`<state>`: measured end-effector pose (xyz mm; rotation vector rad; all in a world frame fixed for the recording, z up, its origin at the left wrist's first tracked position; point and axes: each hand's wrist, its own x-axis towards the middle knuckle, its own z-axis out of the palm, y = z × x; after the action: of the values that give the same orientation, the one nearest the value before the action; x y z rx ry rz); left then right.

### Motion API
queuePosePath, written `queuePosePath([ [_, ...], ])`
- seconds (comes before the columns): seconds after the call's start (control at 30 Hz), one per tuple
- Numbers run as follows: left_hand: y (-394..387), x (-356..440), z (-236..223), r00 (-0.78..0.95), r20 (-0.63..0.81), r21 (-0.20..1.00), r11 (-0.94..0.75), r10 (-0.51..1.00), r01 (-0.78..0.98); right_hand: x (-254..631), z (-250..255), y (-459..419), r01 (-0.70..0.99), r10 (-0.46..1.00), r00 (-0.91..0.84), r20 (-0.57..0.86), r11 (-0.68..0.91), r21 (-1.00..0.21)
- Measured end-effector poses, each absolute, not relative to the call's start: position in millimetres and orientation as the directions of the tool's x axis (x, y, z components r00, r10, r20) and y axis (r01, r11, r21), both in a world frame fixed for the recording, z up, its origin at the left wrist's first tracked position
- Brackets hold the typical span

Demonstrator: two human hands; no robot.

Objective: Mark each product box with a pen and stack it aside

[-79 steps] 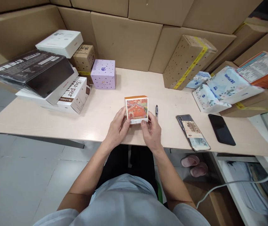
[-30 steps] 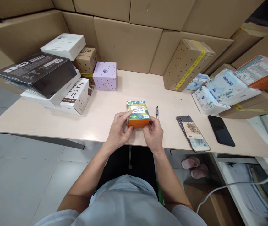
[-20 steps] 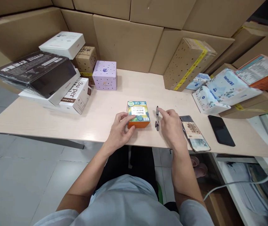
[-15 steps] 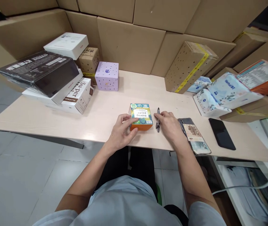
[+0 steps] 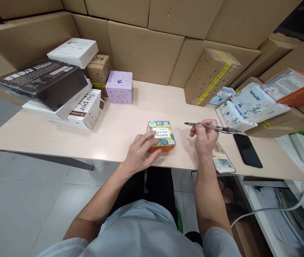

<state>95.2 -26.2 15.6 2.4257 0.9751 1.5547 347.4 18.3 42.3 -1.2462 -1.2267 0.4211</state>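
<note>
A small carton (image 5: 165, 132) with a blue-green and yellow top and an orange side sits near the table's front edge. My left hand (image 5: 142, 151) holds it from the left, fingers over the top and thumb along the front side. Above the tabletop, to the right of the carton, my right hand (image 5: 204, 141) is closed around a pen (image 5: 225, 129). The pen lies nearly level, its dark tip pointing left and its other end towards the right. Banknotes (image 5: 223, 160) lie beside my right wrist, partly hidden by the arm.
On the table (image 5: 152, 101), a black phone (image 5: 247, 150) lies right of the banknotes. Stacked boxes (image 5: 61, 84) and a purple box (image 5: 119, 87) stand at left. A taped carton (image 5: 207, 78) and tissue packs (image 5: 257, 98) occupy the right, before a cardboard wall (image 5: 143, 50).
My right hand has picked the pen up from the table and raised it, turning it nearly level. The small carton has shifted slightly right and nearer under my left hand.
</note>
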Motion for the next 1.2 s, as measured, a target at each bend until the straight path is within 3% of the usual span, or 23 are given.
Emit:
queuePosePath([
  [0.07, -27.9, 101.9, 17.2, 0.277, 0.794, 0.356, -0.783, 0.541, 0.509, 329.0, 52.3, 17.6, 0.115, 0.867, 0.323, 0.379, 0.361, -0.925],
  [0.17, -28.9, 109.0, 18.4, 0.285, 0.792, 0.314, -0.761, 0.539, 0.568, 301.2, 65.3, 16.6, 0.002, 0.941, 0.171, 0.292, 0.296, -0.955],
  [0.3, -27.9, 110.6, 17.4, 0.320, 0.740, 0.335, -0.737, 0.591, 0.587, 278.5, 67.8, 16.3, 0.146, 0.942, 0.130, 0.311, 0.292, -0.945],
  [0.53, -27.2, 110.6, 15.6, 0.311, 0.734, 0.345, -0.726, 0.603, 0.594, 270.8, 63.6, 10.8, 0.530, 0.838, 0.192, 0.511, 0.350, -0.773],
  [1.2, -27.9, 111.2, 15.3, 0.305, 0.714, 0.374, -0.712, 0.630, 0.594, 270.7, 70.5, 12.0, 0.611, 0.858, 0.104, 0.502, 0.344, -0.713],
])
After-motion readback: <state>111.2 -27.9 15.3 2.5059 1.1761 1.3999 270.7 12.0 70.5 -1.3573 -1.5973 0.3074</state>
